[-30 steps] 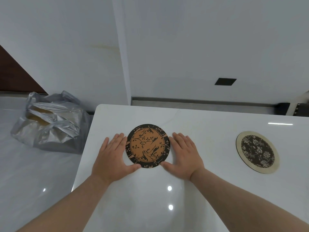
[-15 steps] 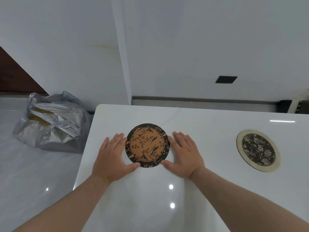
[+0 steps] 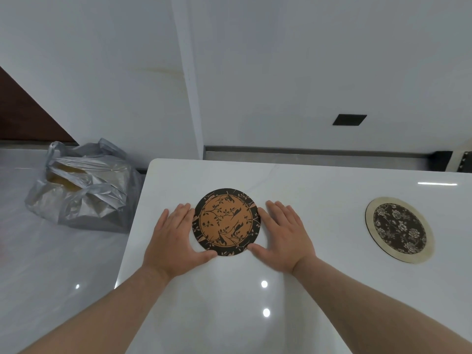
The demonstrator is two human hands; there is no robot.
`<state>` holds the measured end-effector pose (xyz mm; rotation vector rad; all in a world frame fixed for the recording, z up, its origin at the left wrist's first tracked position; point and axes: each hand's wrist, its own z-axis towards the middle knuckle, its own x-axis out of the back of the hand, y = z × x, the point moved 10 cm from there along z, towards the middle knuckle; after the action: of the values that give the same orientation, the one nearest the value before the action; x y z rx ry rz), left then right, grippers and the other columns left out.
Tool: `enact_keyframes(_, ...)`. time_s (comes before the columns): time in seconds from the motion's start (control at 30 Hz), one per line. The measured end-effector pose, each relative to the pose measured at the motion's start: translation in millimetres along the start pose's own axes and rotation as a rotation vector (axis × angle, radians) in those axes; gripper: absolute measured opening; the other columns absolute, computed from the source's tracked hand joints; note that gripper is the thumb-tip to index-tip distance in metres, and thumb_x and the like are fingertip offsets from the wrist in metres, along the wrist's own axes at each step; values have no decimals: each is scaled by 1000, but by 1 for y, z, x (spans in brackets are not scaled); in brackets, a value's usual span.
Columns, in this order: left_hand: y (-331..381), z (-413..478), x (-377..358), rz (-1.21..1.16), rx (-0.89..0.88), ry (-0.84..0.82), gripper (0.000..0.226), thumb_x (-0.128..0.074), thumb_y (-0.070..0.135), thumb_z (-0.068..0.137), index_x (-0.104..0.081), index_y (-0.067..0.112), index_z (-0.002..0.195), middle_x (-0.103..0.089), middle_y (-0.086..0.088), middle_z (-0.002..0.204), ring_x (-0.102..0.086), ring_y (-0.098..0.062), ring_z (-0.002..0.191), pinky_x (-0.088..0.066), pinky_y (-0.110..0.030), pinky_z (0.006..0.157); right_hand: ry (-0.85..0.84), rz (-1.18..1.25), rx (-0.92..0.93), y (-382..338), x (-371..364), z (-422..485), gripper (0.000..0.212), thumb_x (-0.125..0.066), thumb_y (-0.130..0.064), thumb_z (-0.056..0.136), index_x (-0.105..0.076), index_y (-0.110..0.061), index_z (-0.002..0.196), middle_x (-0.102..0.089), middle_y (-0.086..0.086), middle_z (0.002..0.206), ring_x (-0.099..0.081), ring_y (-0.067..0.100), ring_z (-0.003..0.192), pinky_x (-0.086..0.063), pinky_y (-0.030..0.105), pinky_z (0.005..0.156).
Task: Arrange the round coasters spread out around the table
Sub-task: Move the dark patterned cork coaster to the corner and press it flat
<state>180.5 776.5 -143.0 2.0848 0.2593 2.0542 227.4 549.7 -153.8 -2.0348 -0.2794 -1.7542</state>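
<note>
Flanking orange coaster with left hand and right hand, both flat, fingers straight. Risk: uneven push skids it off worktop beside left hand.

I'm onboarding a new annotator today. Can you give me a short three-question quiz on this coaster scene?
1. True or false: the left hand and right hand lie flat on the table, flanking the orange coaster.
2. The cream-rimmed floral coaster lies: A) under the left hand; B) alone, right of the right hand; C) on the orange coaster.
3. Fill in: the grey plastic bag sits on the ___.
Key: 1 true; 2 B; 3 floor.
</note>
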Motion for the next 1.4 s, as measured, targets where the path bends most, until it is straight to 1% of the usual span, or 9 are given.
enact_keyframes(0.47,0,0,-1,28,-10,3,112,-51,83,61,-38,6,143,-36,-9,152,-24,-20,144,-10,-40,119,-3,2,6,1,0,0,92,-21,-85,79,-18,-29,152,-17,4,162,-4,22,149,6,37,119)
enact_keyframes(0.83,-2,2,-4,39,-8,-16,111,-44,84,65,-28,12,148,-28,-5,157,-18,-18,146,-5,-40,120,10,3,-2,2,0,1,92,-25,-84,78,-23,-28,150,-21,3,161,-8,22,148,5,36,118)
enact_keyframes(1.0,-6,1,-6,-22,6,-55,118,-40,87,63,-17,12,151,-17,-5,160,-6,-15,147,4,-37,119,-5,19,-6,1,2,0,93,-25,-84,78,-21,-27,150,-19,3,161,-6,21,149,6,36,118)
enact_keyframes(1.07,-7,1,-6,-100,4,-90,117,-43,85,63,-13,14,152,-12,-3,161,-1,-11,147,8,-34,118,-39,69,-26,1,3,2,91,-33,-81,78,-22,-27,150,-18,3,161,-6,21,149,6,36,118)
enact_keyframes(1.13,-12,2,-5,-210,41,-137,110,-52,78,67,-16,18,152,-11,1,161,4,-4,144,8,-32,117,-72,170,-52,0,9,4,83,-47,-69,80,-31,-24,148,-25,5,159,-13,24,148,-3,37,120)
enact_keyframes(1.2,-19,1,0,-324,121,-154,94,-64,65,72,-28,23,148,-18,5,159,-5,-9,145,-6,-34,117,-63,304,-96,3,22,1,66,-59,-51,84,-44,-19,141,-43,5,149,-34,25,140,-22,37,116)
enact_keyframes(1.27,-20,-1,13,-416,171,-101,71,-71,50,77,-47,23,138,-36,4,150,-31,-15,138,-27,-33,111,-63,411,-175,12,35,-10,51,-62,-39,87,-53,-18,134,-59,2,133,-52,21,123,-37,32,104)
enact_keyframes(1.33,-12,-6,25,-529,190,-69,49,-73,39,79,-59,25,123,-54,7,128,-51,-13,120,-39,-28,99,-56,484,-242,19,50,-27,39,-62,-32,89,-59,-20,126,-66,-2,117,-61,15,105,-45,26,93)
enact_keyframes(1.4,3,-14,32,-624,197,-99,35,-73,33,80,-63,30,113,-60,11,115,-58,-7,107,-43,-25,91,-18,555,-284,22,67,-43,32,-62,-29,89,-62,-21,120,-68,-6,107,-62,10,94,-47,23,87)
